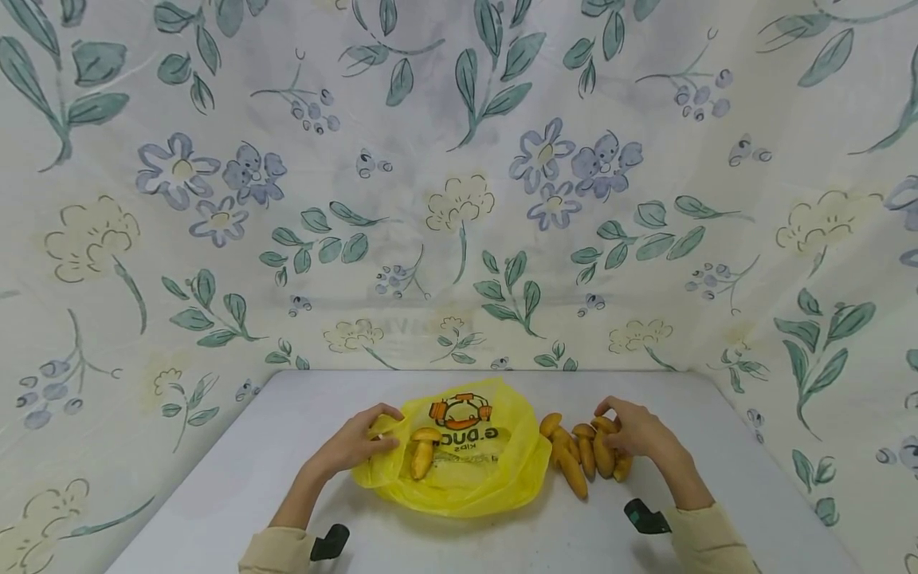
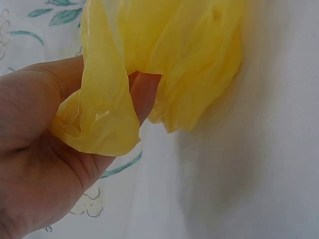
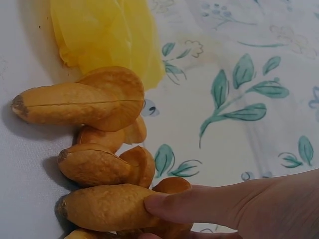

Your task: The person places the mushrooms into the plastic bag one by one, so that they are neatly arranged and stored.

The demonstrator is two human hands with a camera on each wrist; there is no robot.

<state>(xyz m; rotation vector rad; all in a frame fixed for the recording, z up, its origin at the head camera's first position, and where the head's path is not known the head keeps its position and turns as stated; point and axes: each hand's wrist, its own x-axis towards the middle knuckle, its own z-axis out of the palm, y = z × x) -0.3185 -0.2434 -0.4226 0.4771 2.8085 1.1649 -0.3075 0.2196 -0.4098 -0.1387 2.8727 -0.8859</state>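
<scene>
A yellow plastic bag (image 1: 512, 478) with a duck print, its lettering mirrored, lies spread at the middle of the table. My left hand (image 1: 354, 441) holds the bag's left edge, with the film bunched between thumb and fingers in the left wrist view. One brown toy-like mushroom (image 1: 423, 456) rests on the bag's film near that hand. To the right of the bag, several similar mushrooms lie side by side. My right hand (image 1: 638, 434) grips one mushroom (image 3: 107, 206) among them, thumb on its stem near the cap. Its other fingers are mostly hidden behind that mushroom.
Beside the bag's right edge, a larger mushroom (image 3: 60, 104) lies at the near end of the row. The white table (image 1: 215, 478) ends at a floral curtain (image 1: 459, 239) behind and at both sides. Black devices (image 1: 330, 543) sit at both wrists.
</scene>
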